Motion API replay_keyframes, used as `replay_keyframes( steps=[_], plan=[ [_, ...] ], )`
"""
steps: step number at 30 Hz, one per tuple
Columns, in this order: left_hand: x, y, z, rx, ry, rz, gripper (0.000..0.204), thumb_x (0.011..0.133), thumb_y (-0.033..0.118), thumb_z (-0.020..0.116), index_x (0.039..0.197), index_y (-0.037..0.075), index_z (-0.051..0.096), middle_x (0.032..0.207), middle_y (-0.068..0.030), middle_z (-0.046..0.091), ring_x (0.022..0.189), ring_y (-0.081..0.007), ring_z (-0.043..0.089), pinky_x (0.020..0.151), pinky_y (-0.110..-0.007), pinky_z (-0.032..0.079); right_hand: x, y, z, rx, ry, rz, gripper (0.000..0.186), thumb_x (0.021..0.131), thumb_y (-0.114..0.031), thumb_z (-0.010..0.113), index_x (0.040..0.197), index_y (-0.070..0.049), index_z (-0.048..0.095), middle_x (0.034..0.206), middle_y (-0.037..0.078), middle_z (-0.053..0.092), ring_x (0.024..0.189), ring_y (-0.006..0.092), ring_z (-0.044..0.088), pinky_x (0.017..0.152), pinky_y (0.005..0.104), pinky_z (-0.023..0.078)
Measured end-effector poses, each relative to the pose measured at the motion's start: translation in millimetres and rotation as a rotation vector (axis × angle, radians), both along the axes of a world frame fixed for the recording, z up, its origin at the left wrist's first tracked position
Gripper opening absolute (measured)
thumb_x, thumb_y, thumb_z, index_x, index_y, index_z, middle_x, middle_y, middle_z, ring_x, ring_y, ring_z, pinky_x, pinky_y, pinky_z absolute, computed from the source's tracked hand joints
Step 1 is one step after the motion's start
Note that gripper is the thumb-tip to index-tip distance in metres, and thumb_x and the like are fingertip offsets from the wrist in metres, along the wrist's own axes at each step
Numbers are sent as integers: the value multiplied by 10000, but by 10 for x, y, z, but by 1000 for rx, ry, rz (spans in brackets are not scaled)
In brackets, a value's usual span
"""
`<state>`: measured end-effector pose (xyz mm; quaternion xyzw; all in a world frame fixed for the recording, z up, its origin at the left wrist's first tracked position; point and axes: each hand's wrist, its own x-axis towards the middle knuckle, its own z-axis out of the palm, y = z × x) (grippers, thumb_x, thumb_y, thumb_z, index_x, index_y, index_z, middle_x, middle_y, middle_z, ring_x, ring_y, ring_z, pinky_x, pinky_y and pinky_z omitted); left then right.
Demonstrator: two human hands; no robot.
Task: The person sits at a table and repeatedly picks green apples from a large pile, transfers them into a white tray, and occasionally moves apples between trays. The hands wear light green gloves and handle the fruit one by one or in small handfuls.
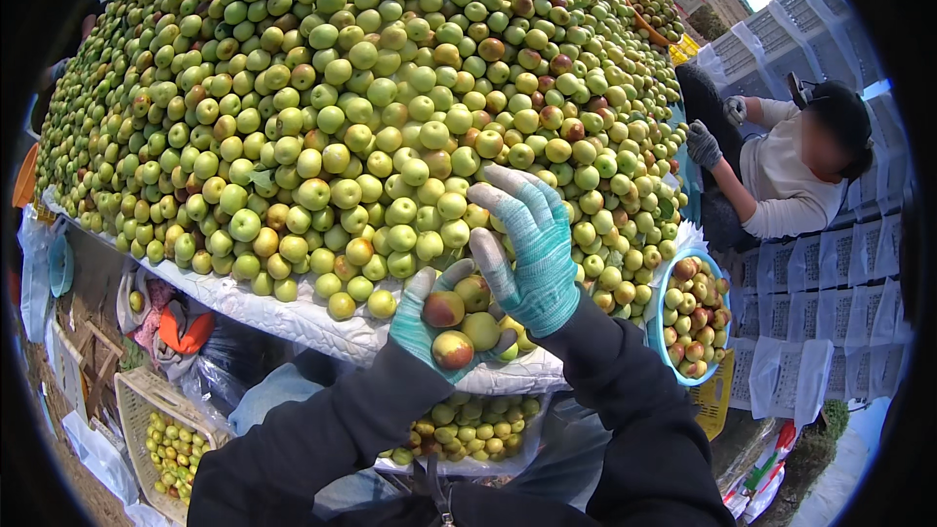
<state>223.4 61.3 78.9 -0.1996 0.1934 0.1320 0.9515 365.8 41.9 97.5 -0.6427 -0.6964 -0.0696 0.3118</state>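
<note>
Gloved in teal and white, my left hand (418, 320) is cupped around several jujubes (480, 330), some green-yellow and some blushed red-brown. Just right of it, my right hand (537, 254) in a matching glove reaches over the front of a large heap of green jujubes (332, 117). Its thumb and fingers are apart, and I see nothing between them. The heap rests on a white quilted cloth (322, 322) along the table's near edge. Below my hands, at my lap, a lined container holds more jujubes (478, 429).
A light blue basin (662, 332) of redder jujubes stands at right, above a yellow crate (715, 395). A beige crate (132, 400) with jujubes is at lower left. A co-worker (791, 166) in grey gloves sits at the right, before stacked grey crates (800, 29).
</note>
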Motion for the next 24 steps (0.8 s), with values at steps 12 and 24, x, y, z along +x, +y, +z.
replay_keyframes(
  steps=[12,24],
  plan=[
    [-176,-23,-411,106,-81,-130,382,894,423,532,1162,150,540,1215,-162,522,989,-340,576,648,-505,577,1848,774,-200,-829,-217,-613,433,811,-365,622,1183,-176,507,1109,152,616,1013,333,606,889,442,466],
    [-304,-49,-554,44,-113,-131,418,873,422,576,1190,154,525,1309,-131,433,1048,-349,522,544,-385,553,2771,1997,-500,-733,-91,-614,452,777,-230,666,1187,-104,525,1187,160,596,1097,329,575,920,406,462]
  ],
)
